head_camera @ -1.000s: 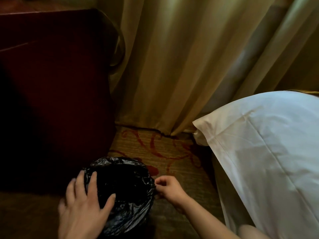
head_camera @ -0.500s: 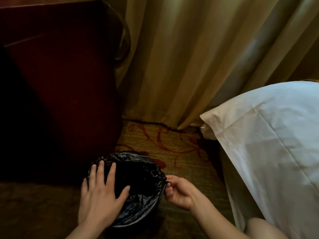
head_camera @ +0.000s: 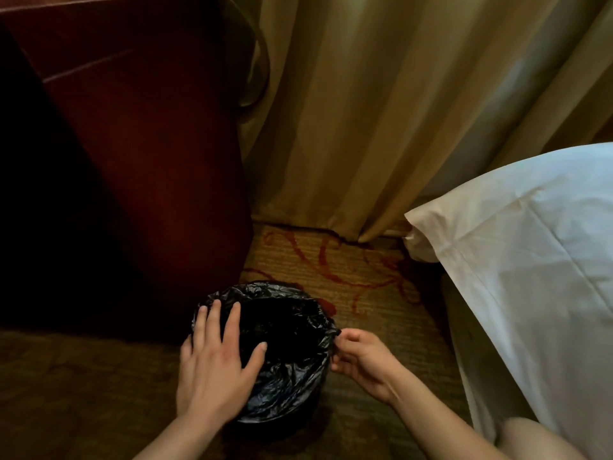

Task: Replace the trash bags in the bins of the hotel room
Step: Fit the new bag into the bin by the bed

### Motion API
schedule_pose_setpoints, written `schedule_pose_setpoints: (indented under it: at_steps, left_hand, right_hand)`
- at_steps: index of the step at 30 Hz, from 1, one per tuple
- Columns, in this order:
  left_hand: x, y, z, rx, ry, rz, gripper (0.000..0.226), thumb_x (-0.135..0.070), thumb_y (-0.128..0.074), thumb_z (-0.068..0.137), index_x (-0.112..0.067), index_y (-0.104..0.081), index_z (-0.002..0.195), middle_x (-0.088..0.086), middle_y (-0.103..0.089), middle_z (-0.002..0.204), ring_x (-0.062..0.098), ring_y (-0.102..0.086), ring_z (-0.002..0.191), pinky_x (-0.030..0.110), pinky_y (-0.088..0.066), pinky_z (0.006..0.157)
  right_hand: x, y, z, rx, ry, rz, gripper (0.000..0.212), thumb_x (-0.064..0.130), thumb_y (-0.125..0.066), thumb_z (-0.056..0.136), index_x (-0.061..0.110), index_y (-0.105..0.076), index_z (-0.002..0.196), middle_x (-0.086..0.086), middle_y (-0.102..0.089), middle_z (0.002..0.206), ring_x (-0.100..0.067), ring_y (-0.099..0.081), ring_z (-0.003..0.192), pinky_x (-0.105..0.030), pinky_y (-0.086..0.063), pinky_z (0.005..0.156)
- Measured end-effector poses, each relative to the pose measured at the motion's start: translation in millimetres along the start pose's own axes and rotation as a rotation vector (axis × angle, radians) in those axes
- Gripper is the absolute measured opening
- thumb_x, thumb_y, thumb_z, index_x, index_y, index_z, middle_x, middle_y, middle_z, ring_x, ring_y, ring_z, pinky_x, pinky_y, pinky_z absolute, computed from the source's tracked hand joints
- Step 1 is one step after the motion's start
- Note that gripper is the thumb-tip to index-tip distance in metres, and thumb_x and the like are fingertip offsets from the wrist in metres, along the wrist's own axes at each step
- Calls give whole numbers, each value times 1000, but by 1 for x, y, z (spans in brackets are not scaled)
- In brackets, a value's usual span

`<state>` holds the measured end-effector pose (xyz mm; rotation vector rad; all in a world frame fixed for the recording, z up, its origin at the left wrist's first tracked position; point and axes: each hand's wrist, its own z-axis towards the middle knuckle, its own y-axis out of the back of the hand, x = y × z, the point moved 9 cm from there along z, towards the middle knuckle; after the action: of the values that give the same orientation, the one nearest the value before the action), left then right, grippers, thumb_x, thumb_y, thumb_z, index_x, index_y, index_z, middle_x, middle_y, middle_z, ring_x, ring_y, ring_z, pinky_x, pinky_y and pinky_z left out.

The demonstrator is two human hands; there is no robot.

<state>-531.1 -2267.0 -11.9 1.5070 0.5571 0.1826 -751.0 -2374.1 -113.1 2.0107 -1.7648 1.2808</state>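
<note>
Trash bag (head_camera: pixel 292 370) now lines the bin; left hand (head_camera: pixel 215 370), newly spread flat, presses its rim while right hand (head_camera: pixel 361 360) pinches slack beside it, nearly seated.

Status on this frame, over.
Left hand flat on black plastic trash bag at bin rim. Right hand pinching bag edge. Nothing obstructing.

The trash bag (head_camera: pixel 285 353) is glossy black, with grey-blue glints on its crinkles where light catches it. The carpet (head_camera: pixel 351 280) is tan-gold with a fine ribbed weave and swirling dark red scroll lines; nearer the camera it falls into brown shadow. The curtain (head_camera: pixel 381 111) is plain olive-gold, paler and silvery along its lit folds on the right. The furniture panel (head_camera: pixel 149 154) on the left is deep maroon, fading to near black. The pillow (head_camera: pixel 530 260) is plain white.
</note>
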Motion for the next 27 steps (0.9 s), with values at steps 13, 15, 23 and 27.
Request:
schedule_pose_setpoints:
  at_steps: [13, 15, 23, 27]
  left_hand:
    - [13, 4, 1, -72, 58, -250, 67, -47, -44, 96, -23, -22, 155, 2, -19, 163, 20, -10, 151, 46, -24, 117]
    - [14, 3, 2, -69, 56, -237, 67, -48, -44, 96, -24, -22, 155, 1, -18, 163, 19, -9, 151, 46, -25, 117]
    - [14, 0, 3, -75, 54, -202, 66, -52, -42, 96, -24, -25, 154, 2, -19, 163, 20, -10, 151, 47, -27, 115]
    - [15, 0, 4, -75, 53, -195, 67, -54, -41, 95, -25, -24, 153, 2, -19, 163, 19, -10, 151, 46, -27, 116]
  right_hand:
    - [-30, -16, 1, 55, -347, 360, 23, -4, -40, 95, 3, -62, 95, -2, -52, 64, -2, -36, 33, -11, -24, 25]
    - [-25, -14, 2, 24, -289, 264, 30, -5, -33, 100, 3, -61, 93, -1, -51, 60, 0, -32, 33, -11, -22, 25]
    - [-5, -9, -8, -1, -115, 114, 27, 23, -67, 94, -3, -65, 102, -16, -65, 79, -19, -61, 60, -30, -59, 53]
    - [8, -9, -17, 37, -64, -125, 22, 7, -73, 85, -5, -67, 103, -14, -71, 82, -21, -66, 69, -38, -61, 70]
